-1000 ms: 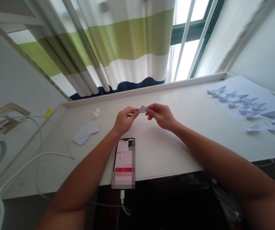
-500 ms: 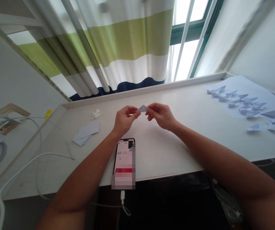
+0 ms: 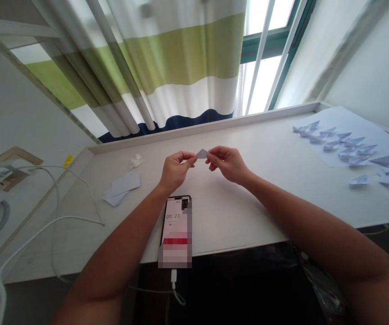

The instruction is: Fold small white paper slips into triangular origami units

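A small folded piece of paper (image 3: 202, 154), with a pointed top, is held up above the white table (image 3: 235, 216). My left hand (image 3: 178, 169) pinches its left corner between thumb and forefinger. At the opposite corner, my right hand (image 3: 227, 163) grips it the same way, its other fingers curled. Several folded paper boats (image 3: 353, 142) stand at the far right, most of them on a large white sheet (image 3: 339, 116). Left of my hands lies a small stack of paper pieces (image 3: 125, 184).
A phone (image 3: 176, 225) showing a timer lies near the table's front edge, by my left forearm, with a white cable plug (image 3: 173, 276) below it. Crumpled paper (image 3: 135, 161) sits at the back left. White cables (image 3: 55, 221) loop over the left side. A curtain (image 3: 180, 54) hangs behind.
The fingers of my left hand have shifted slightly on the folded paper, and its thumb now lies straighter along the left corner. My right hand stays nearly still.
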The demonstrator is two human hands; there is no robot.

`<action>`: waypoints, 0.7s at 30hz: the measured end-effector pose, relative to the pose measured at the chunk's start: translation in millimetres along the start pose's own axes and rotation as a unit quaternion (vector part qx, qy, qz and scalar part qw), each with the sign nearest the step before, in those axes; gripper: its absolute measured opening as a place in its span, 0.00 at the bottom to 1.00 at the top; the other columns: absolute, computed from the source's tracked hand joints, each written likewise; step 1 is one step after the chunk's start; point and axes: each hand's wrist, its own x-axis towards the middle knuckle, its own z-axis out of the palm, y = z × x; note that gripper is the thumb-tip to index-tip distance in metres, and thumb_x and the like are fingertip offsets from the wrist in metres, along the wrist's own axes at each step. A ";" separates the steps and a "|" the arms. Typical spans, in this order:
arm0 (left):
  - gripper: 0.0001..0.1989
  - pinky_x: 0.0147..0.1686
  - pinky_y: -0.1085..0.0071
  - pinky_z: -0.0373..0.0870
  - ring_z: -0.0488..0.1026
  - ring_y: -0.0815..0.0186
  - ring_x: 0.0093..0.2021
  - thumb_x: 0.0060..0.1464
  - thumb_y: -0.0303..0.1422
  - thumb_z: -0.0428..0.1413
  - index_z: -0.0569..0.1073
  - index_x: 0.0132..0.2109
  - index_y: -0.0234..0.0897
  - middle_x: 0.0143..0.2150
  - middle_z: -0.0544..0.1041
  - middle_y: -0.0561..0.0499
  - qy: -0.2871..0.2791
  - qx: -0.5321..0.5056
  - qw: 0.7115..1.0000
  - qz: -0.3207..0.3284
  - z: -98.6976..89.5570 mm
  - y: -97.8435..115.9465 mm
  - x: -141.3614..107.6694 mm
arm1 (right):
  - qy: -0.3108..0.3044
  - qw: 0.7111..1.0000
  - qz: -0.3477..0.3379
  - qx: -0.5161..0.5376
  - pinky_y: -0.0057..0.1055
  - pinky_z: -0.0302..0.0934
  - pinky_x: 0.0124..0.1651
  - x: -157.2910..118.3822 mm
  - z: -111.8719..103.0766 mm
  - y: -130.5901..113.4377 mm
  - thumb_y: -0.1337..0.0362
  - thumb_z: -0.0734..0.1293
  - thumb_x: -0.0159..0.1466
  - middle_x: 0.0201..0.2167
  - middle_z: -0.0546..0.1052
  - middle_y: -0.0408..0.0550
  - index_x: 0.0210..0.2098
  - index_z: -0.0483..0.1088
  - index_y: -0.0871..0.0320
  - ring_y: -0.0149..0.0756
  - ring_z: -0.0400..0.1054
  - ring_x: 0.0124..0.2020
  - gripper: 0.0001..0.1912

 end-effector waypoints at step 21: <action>0.14 0.36 0.66 0.80 0.85 0.61 0.35 0.52 0.41 0.75 0.83 0.38 0.38 0.32 0.86 0.49 0.033 -0.053 0.998 0.030 7.1 9.7 -6.7 | -0.013 0.992 0.074 0.103 0.37 0.77 0.36 -0.2 -0.9 -5.9 0.41 0.82 0.58 0.33 0.84 0.50 0.40 0.80 0.60 0.33 0.76 0.28 0.28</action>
